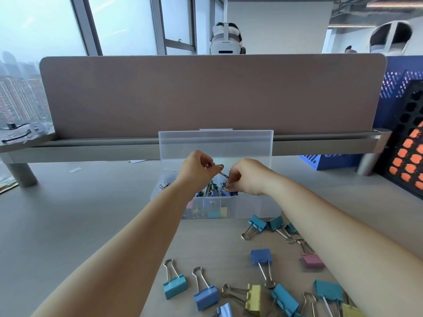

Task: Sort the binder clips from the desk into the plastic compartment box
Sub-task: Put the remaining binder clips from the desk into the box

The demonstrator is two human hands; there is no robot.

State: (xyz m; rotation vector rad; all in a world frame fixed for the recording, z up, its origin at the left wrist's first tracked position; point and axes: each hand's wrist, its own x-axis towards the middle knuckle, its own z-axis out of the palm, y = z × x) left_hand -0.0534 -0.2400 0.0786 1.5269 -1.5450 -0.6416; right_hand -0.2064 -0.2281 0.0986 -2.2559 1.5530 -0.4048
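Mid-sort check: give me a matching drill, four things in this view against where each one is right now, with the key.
Things
1. pink clip
2. box lid
3. yellow clip in full view
4. left hand and right hand

Places
A. over the compartment box, both pinching the held clip
B. open, upright at the back
C. on the desk beside the right forearm
D. between a blue clip and a teal clip

Pairs: 1-C, 2-B, 3-D, 4-A
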